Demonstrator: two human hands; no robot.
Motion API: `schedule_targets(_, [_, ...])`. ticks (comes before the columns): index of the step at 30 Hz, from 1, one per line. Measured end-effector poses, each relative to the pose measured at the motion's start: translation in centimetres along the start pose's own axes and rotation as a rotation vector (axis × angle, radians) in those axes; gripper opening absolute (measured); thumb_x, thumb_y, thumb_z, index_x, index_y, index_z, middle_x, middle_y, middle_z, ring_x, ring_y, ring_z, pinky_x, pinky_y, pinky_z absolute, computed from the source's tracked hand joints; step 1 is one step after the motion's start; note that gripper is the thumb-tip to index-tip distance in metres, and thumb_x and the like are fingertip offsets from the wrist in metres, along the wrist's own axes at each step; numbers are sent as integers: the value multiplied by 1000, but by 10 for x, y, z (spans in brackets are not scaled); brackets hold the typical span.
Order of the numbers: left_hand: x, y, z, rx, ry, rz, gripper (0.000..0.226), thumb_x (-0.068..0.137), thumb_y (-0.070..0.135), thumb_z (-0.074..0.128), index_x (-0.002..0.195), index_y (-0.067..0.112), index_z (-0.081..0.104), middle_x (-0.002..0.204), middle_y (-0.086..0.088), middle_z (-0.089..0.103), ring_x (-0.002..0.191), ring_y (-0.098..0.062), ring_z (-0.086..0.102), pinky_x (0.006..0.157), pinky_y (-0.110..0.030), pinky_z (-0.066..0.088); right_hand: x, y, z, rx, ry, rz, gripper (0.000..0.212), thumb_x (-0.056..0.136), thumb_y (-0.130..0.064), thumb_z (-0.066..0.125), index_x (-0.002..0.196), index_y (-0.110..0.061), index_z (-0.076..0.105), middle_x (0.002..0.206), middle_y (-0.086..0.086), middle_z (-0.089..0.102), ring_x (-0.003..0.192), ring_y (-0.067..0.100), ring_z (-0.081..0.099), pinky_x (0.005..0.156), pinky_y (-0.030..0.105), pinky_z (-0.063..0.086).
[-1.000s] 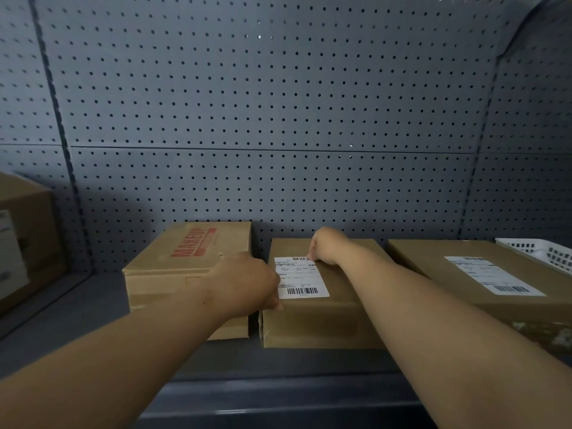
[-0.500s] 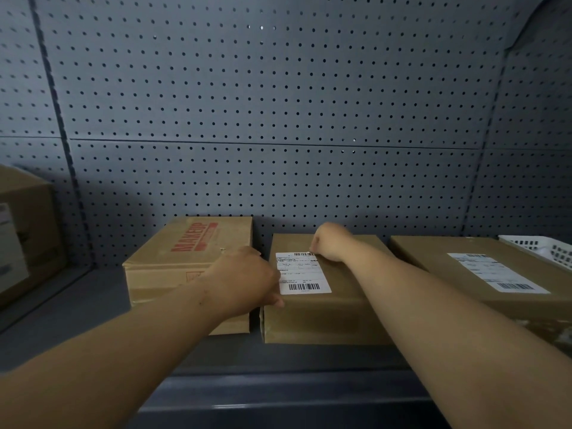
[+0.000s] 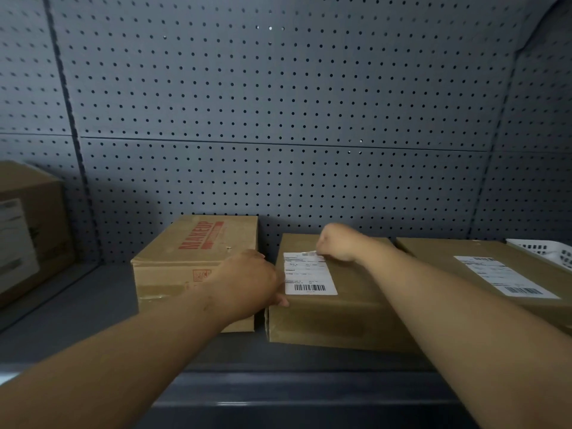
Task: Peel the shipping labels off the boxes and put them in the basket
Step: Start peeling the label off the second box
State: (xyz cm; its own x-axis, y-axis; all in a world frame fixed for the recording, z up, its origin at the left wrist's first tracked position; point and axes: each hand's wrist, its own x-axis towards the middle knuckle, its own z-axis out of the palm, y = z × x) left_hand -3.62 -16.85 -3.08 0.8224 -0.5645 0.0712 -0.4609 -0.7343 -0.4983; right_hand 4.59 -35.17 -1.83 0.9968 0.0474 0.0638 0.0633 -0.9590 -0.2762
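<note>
mid-frame, our right hand (image 3: 337,243) pinches the label (image 3: 309,275) by its lifted top edge on the middle box (image 3: 356,314); our left hand (image 3: 247,280) grips that box's side. next we should peel slowly toward us, basket (image 3: 546,252) far right

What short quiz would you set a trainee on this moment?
1. True or false: the right hand pinches the far edge of the label on the middle box.
2. What does the left hand grip? A) the MAKEUP box B) the middle box C) the shelf
3. Fill in: the basket sits at the far ____ of the view.

Key: 1 true; 2 B; 3 right.
</note>
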Motion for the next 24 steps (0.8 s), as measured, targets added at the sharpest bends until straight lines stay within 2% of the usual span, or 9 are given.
schedule_targets(2, [1, -1, 1, -18, 20, 17, 49, 92, 55, 37, 116, 16, 57, 108, -3, 66, 113, -24, 52, 100, -36, 39, -3, 14, -8, 178, 19, 30, 19, 86, -12, 56, 67, -9, 58, 65, 10, 48, 67, 20, 47, 63, 27, 35])
schedule_targets(4, [3, -2, 2, -28, 18, 22, 48, 92, 56, 38, 112, 17, 58, 105, -2, 67, 108, -23, 54, 99, -38, 41, -3, 17, -8, 256, 54, 17, 18, 89, -18, 57, 83, -6, 68, 76, 12, 55, 73, 21, 52, 69, 29, 40])
schedule_targets(8, [4, -2, 3, -61, 3, 9, 48, 91, 56, 40, 115, 17, 58, 107, -2, 66, 109, -23, 53, 97, -39, 42, -3, -10, 3, -21, -32, -75, 34, 95, -34, 53, 106, -7, 71, 95, 7, 69, 86, 22, 62, 73, 30, 46])
schedule_targets(10, [4, -1, 2, -54, 3, 1, 48, 91, 56, 40, 113, 17, 58, 105, -1, 66, 105, -22, 54, 93, -38, 44, 2, -18, 10, -138, -13, -85, 34, 95, -33, 52, 107, -6, 71, 101, 8, 71, 92, 25, 66, 79, 34, 51])
schedule_targets(14, [5, 2, 0, -39, -9, -17, 49, 92, 56, 39, 113, 17, 59, 105, -2, 65, 104, -21, 54, 91, -36, 45, 8, -23, 18, -194, 41, -110, 26, 94, -21, 54, 98, -3, 72, 100, 9, 72, 87, 26, 65, 79, 33, 52])
schedule_targets(16, [5, 5, 0, -37, -9, -35, 51, 91, 57, 39, 113, 16, 59, 104, -3, 65, 103, -22, 53, 87, -34, 46, 6, -23, 17, -216, 51, -140, 24, 93, -17, 55, 105, -8, 74, 111, 7, 72, 97, 26, 67, 87, 36, 54])
schedule_targets(20, [3, 6, -3, -74, -29, -72, 51, 91, 57, 40, 115, 16, 59, 102, -3, 63, 102, -20, 51, 86, -35, 47, -2, -29, 13, -192, 20, -216, 39, 94, -2, 47, 118, -23, 70, 126, 0, 65, 106, 23, 64, 86, 31, 52])
schedule_targets(24, [0, 7, -5, -68, 4, -104, 52, 90, 58, 41, 112, 14, 59, 99, -4, 63, 96, -19, 50, 78, -31, 44, -9, -33, 11, -54, -34, -283, 32, 96, -11, 50, 121, -22, 67, 129, -2, 64, 111, 19, 63, 95, 33, 51])
